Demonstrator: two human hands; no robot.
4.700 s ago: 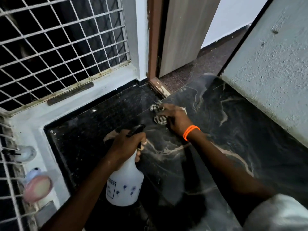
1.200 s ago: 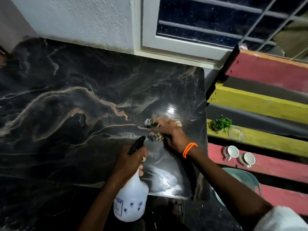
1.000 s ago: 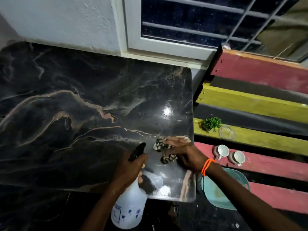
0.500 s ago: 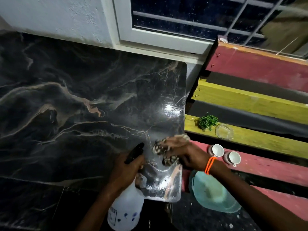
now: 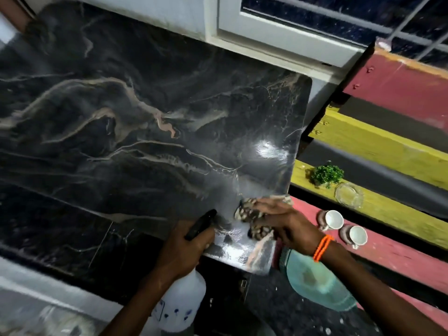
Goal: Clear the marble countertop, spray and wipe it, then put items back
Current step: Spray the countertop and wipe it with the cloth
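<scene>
Left hand (image 5: 180,253): fingers wrapped round the spray bottle (image 5: 181,301) neck, just off the counter (image 5: 145,93) near edge.
Right hand (image 5: 291,224): fingers flat, pressing the patterned cloth (image 5: 247,212) down.
Cloth: on the counter's near right corner.

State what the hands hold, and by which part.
Left hand grips the spray bottle at its neck; right hand presses the patterned cloth from above.

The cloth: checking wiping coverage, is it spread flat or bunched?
Bunched: the cloth shows as crumpled lumps under the right hand, pressed onto the marble countertop.
</scene>
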